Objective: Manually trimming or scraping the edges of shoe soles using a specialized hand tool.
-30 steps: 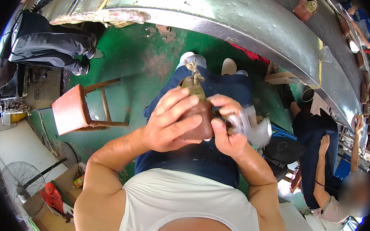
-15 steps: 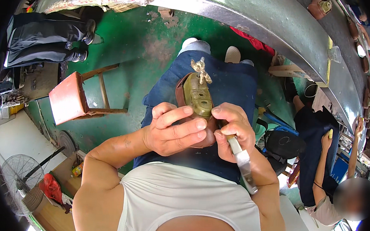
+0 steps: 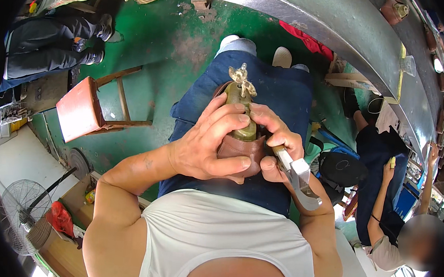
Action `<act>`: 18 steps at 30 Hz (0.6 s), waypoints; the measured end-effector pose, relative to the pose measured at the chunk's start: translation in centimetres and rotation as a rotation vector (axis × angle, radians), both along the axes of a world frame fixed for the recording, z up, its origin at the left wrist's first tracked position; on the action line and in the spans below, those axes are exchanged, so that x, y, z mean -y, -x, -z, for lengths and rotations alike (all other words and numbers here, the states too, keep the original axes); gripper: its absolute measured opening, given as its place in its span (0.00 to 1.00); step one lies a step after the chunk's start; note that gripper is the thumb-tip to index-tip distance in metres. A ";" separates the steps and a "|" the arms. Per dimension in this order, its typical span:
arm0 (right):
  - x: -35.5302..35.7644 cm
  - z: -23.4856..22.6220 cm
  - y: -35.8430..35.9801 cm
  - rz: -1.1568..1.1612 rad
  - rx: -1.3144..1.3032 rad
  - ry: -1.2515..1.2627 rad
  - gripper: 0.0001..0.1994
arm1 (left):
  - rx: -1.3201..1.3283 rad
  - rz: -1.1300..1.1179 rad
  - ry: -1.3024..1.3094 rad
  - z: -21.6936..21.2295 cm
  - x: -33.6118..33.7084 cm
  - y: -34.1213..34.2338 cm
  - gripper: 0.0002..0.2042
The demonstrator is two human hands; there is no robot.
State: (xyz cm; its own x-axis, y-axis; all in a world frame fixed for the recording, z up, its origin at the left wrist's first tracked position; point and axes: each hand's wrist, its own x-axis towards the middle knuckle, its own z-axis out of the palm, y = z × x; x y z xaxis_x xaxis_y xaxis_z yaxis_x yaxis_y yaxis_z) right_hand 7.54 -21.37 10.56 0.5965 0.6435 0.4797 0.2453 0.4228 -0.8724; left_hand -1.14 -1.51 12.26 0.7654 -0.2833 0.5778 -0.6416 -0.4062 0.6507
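A shoe last (image 3: 244,133), olive green and worn, stands on my lap with a brown leather shoe upper (image 3: 240,149) around it. A knobbly pale metallic piece (image 3: 242,83) sticks up at its far end. My left hand (image 3: 203,142) wraps over the left side of the last and upper, thumb across the near leather. On the other side, my right hand (image 3: 279,135) grips a metal tool (image 3: 301,179) like lasting pincers, with a blocky head and a curved end pointing toward me. Its forefinger also touches the last. The pincers' jaws are hard to make out.
A metal-edged workbench (image 3: 312,21) curves across the far side. To the left stand a stool (image 3: 82,109) with a reddish seat and a wire fan (image 3: 25,217). Another person (image 3: 382,201) sits at right beside a dark padded seat (image 3: 341,170).
My left hand has slid farther up over the last, its thumb now on the leather. My right hand has moved slightly away from me along the last, and the tool has turned.
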 end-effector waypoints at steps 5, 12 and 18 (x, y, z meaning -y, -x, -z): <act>-0.5 0.5 0.1 0.071 0.038 -0.001 0.21 | 0.011 -0.010 0.008 -0.2 -0.1 -0.2 0.39; -0.7 -0.3 0.0 0.125 0.047 0.037 0.19 | 0.002 -0.050 0.011 0.0 0.7 -0.1 0.40; -0.7 0.5 -0.6 0.124 0.067 -0.029 0.19 | 0.055 -0.105 0.015 -0.6 1.2 -1.0 0.37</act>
State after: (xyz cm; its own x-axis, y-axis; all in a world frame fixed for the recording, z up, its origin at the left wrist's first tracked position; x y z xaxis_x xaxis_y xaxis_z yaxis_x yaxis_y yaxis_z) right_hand 8.16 -20.65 10.10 0.6366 0.5522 0.5384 0.3547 0.4103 -0.8402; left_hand -0.13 -2.76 12.89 0.7575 -0.1945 0.6232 -0.6309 -0.4633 0.6223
